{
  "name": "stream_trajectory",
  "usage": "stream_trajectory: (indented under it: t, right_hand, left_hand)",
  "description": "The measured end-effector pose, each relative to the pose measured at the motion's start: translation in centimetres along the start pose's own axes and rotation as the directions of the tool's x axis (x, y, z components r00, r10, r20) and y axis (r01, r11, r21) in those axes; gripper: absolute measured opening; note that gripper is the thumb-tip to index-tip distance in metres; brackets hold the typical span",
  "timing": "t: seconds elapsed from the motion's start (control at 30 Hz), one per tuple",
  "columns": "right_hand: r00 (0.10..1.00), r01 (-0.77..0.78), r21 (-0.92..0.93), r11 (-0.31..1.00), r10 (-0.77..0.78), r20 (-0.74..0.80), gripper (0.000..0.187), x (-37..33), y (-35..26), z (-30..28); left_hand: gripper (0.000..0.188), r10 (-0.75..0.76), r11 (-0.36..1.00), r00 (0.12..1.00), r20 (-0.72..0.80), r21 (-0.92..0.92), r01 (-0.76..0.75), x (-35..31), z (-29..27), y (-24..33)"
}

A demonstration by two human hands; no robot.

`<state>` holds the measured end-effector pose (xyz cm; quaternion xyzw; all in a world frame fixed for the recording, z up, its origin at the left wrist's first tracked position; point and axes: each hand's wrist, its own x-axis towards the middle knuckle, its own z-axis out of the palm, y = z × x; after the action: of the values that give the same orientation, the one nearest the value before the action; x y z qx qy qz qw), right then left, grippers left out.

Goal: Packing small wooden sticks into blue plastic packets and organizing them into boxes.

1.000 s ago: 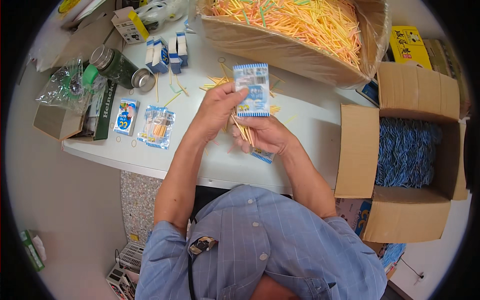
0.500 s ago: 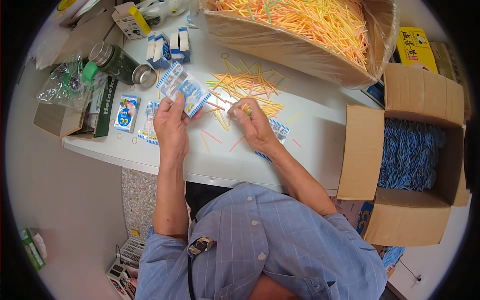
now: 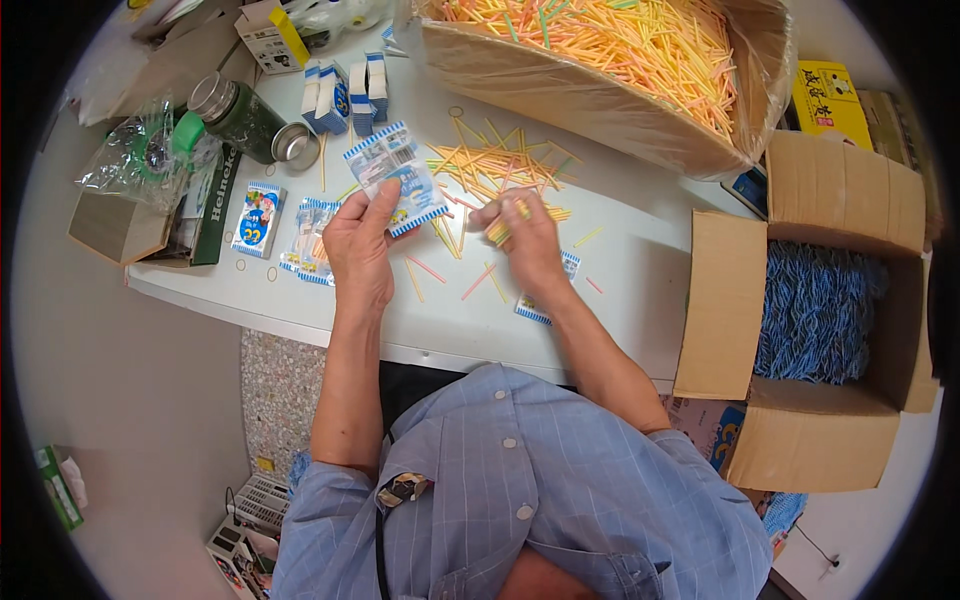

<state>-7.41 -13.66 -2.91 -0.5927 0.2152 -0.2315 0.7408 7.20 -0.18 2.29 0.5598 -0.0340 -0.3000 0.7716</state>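
Note:
My left hand [image 3: 362, 248] pinches a blue-and-white plastic packet [image 3: 410, 165] between thumb and fingers, its printed face tilted up. Whether anything is inside the packet is hard to make out. Closed around a few thin yellowish sticks [image 3: 497, 234], my right hand [image 3: 532, 252] is just right of the packet and apart from it. Beyond it lies a loose pile of thin sticks [image 3: 490, 165] in yellow, orange, pink and green. Another packet [image 3: 533, 308] lies partly hidden under my right wrist. More packets [image 3: 308, 240] rest left of my left hand, near a single upright-printed packet [image 3: 258, 218].
A large plastic-lined carton [image 3: 590, 112] full of sticks stands at the back. At right, an open brown carton [image 3: 722, 300] holds many blue strips. A dark green flask [image 3: 243, 120], a steel cup [image 3: 294, 147] and banded packet bundles [image 3: 326, 98] stand at back left.
Both hands have shifted slightly right, the packet still in the left one. More of the sticks in my right hand show now, and a yellow stick has come into view beside a pink one.

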Motion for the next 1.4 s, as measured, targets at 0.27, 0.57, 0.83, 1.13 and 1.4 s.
stream_trajectory:
  t: [0.27, 0.57, 0.83, 1.13, 1.4]
  right_hand:
    - [0.99, -0.063, 0.753, 0.655, 0.134, -0.033, 0.014, 0.8, -3.0, -0.8]
    - [0.989, -0.149, 0.71, 0.688, 0.104, 0.106, 0.017, -0.4, -2.2, 0.1]
    - [0.998, 0.066, 0.693, 0.718, -0.063, -0.03, 0.016, 0.8, -6.2, -0.3]
    - [0.974, 0.11, 0.584, 0.804, -0.205, 0.098, 0.018, 0.3, -7.4, 2.1]
    - [0.964, 0.005, 0.439, 0.899, -0.121, 0.237, 0.019, -0.8, -5.9, 1.6]
  left_hand:
    - [0.022, -0.077, 0.994, 0.979, 0.188, 0.093, 0.06, -1.6, -0.3, -1.6]
    - [0.017, -0.118, 0.992, 0.989, 0.093, 0.066, 0.112, -2.8, 0.8, -3.1]
    - [0.017, -0.045, 0.908, 0.949, 0.313, 0.409, -0.092, -3.6, -0.9, -2.8]
    - [0.02, -0.201, 0.94, 0.827, 0.524, 0.342, 0.012, -4.5, -0.7, -2.5]
    - [0.021, -0.172, 0.956, 0.844, 0.508, 0.292, 0.019, -5.0, -0.5, -3.0]
